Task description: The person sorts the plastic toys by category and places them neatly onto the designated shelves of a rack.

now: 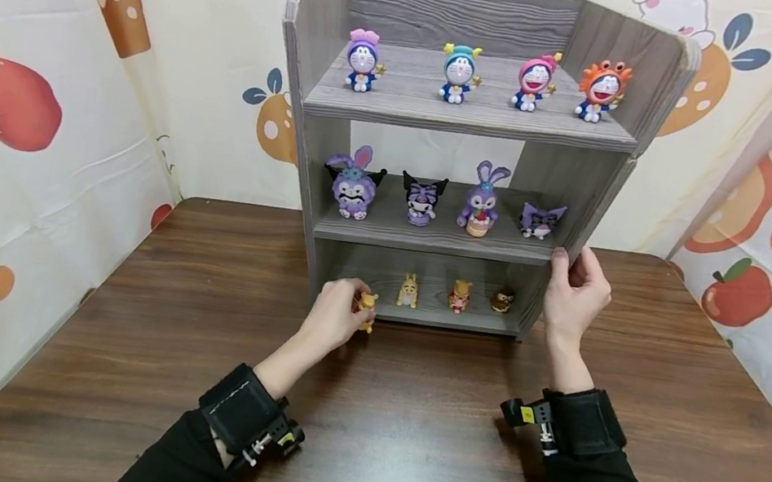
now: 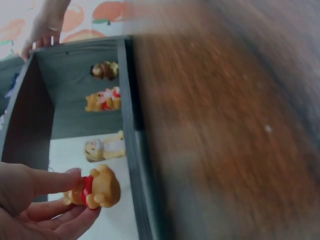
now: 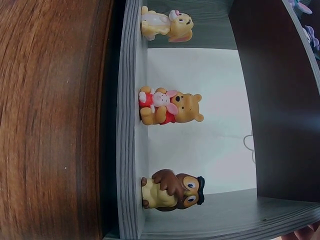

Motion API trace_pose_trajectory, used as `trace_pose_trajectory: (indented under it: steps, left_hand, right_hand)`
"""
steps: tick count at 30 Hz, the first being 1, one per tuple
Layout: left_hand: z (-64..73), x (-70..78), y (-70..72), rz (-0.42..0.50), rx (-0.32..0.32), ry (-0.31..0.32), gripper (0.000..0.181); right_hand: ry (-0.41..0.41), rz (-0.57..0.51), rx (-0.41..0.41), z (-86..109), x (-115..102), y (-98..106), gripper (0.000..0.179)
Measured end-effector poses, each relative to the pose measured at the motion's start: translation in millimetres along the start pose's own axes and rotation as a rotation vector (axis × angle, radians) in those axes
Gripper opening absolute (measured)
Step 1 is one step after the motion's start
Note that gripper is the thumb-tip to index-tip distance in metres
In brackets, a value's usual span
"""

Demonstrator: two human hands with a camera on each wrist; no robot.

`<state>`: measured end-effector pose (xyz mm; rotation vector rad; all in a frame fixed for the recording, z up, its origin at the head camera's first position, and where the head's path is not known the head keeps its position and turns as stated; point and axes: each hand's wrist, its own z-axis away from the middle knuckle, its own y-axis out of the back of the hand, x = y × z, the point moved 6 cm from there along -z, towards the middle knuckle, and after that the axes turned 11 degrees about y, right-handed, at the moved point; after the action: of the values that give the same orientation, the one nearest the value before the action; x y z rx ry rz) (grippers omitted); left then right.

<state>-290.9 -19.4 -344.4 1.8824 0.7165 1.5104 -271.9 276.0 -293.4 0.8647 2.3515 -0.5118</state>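
My left hand (image 1: 334,314) pinches a small yellow bear figurine (image 1: 366,312) in a red top, just in front of the bottom tier's left end. In the left wrist view the bear (image 2: 95,189) is tipped over between thumb and fingers. On that tier stand a yellow rabbit figurine (image 1: 409,290), a bear figurine hugging a pink piglet (image 3: 182,107) and a brown owl figurine (image 3: 175,190). My right hand (image 1: 574,296) grips the right side panel of the grey wooden shelf (image 1: 447,124), thumb at its front edge; some fingertips are hidden.
Several blue cat figurines (image 1: 458,74) in coloured hats line the top tier. The middle tier bears several purple figurines (image 1: 423,201). The shelf stands at the back of a brown wooden table (image 1: 404,425), before a fruit-print cloth (image 1: 239,23).
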Motion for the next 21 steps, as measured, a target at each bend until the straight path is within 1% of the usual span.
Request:
trace_pose_trajectory:
  steps: [4, 5, 8, 13, 17, 21]
  left_hand:
    - [-3.2, -4.6, 2.9, 0.043, 0.083, -0.026, 0.023]
    - [-3.9, -5.5, 3.2, 0.05, 0.099, -0.032, 0.023]
    - [-6.2, -8.0, 3.1, 0.064, 0.138, -0.039, 0.023]
    - [-11.0, -12.1, 2.5, 0.055, 0.2, -0.044, 0.024]
    - [-15.4, -14.1, 1.9, 0.054, 0.221, -0.034, 0.024]
    - [-19.2, -16.5, 0.2, 0.049, 0.204, -0.003, 0.024]
  right_hand:
    - [0.001, -0.022, -0.006, -0.4, -1, 0, 0.018]
    - [0.001, -0.024, -0.002, -0.4, 3, 0, 0.018]
    - [0.005, -0.025, 0.009, -0.4, 8, -1, 0.017]
    - [0.031, -0.011, 0.009, -0.3, 7, -1, 0.017]
    - [0.019, -0.012, 0.013, -0.2, 6, -1, 0.017]
    - [0.012, -0.007, 0.006, -0.1, 7, 0, 0.019]
